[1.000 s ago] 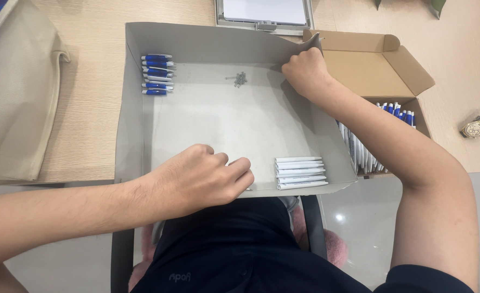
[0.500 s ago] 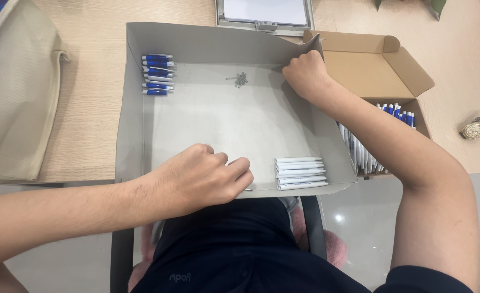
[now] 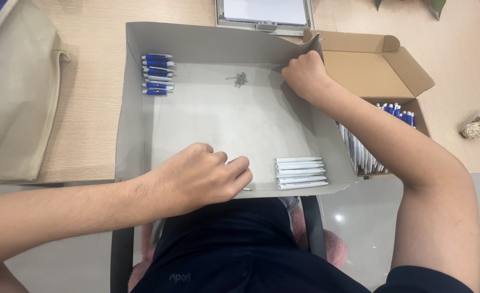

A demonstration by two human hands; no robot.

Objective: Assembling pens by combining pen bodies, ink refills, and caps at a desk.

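A shallow grey cardboard tray (image 3: 240, 125) lies on the wooden desk in front of me. My left hand (image 3: 202, 176) rests on the tray's near edge with its fingers curled shut, just left of a row of white pen barrels (image 3: 301, 173). My right hand (image 3: 305, 73) is a closed fist at the tray's far right corner, touching the upright wall. Nothing shows inside either hand. A small pile of grey metal springs (image 3: 240, 79) sits at the far middle. Several blue and white pen parts (image 3: 157, 73) lie stacked at the far left.
An open brown cardboard box (image 3: 370, 65) stands right of the tray, with blue and white pens (image 3: 397, 108) in it. A wristwatch (image 3: 474, 129) lies at the far right. A beige cloth bag (image 3: 12, 97) covers the left side. A grey framed board (image 3: 264, 13) lies behind the tray.
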